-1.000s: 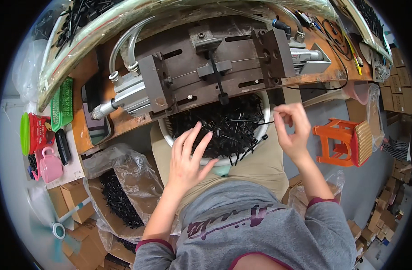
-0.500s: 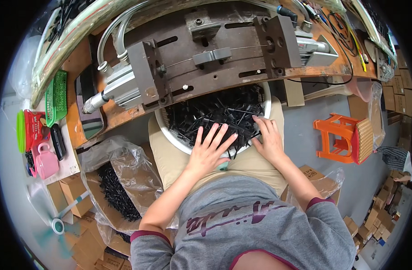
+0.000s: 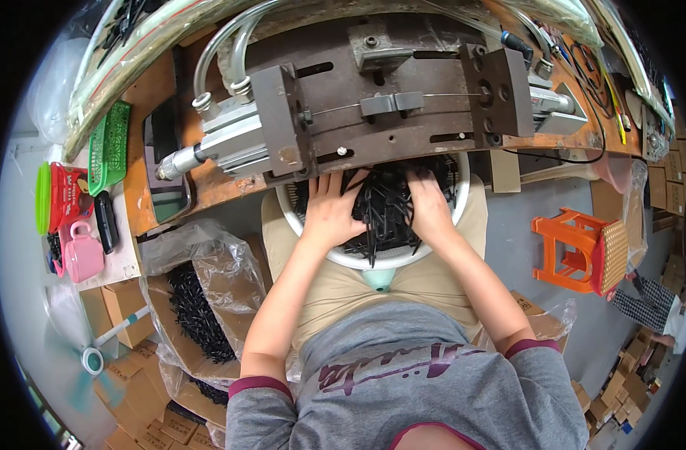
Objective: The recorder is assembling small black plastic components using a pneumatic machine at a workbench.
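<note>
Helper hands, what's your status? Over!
Left hand, right hand: both in black parts. Parts heaped in white basket. Brown machine hides basket's far rim. Over.

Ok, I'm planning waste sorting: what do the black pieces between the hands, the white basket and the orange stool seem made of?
Black pieces: probably plastic; dark with slight sheen, too small for certainty. White basket: likely smooth moulded plastic, judging by its even, rounded rim. Orange stool: frame seemingly glossy moulded plastic, from its uniform colour; the patterned tan top may be woven.
</note>
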